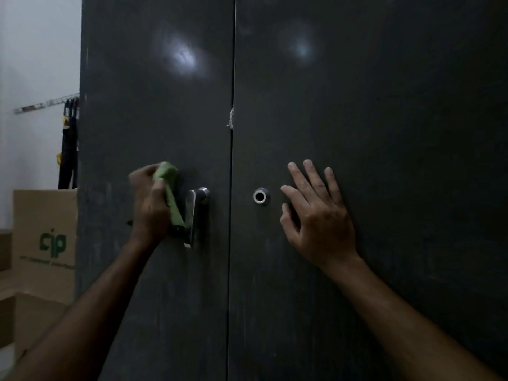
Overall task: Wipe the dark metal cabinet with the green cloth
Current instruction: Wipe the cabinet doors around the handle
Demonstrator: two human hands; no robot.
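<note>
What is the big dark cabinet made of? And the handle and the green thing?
The cabinet looks like dark painted metal: flat, smooth doors with dull light patches. The door handle seems bare polished metal, silvery and shiny. The green cloth that the left hand grips is soft fabric, bunched and folded.

The cabinet (357, 105) is dark metal with a dull satin finish, smooth enough to throw two soft light patches at about 11 and 12 o'clock, and streaked with faint smears lower down. The lever handle (193, 215) and the round lock ring (261, 196) near the centre are bright polished metal. The cloth (170, 193) just left of the handle is soft, matt green fabric, bunched into folds. A bit of pale, frayed string (231, 116) sits at the door seam. At 8 o'clock the box (44, 232) is matt brown cardboard with green print.
</note>
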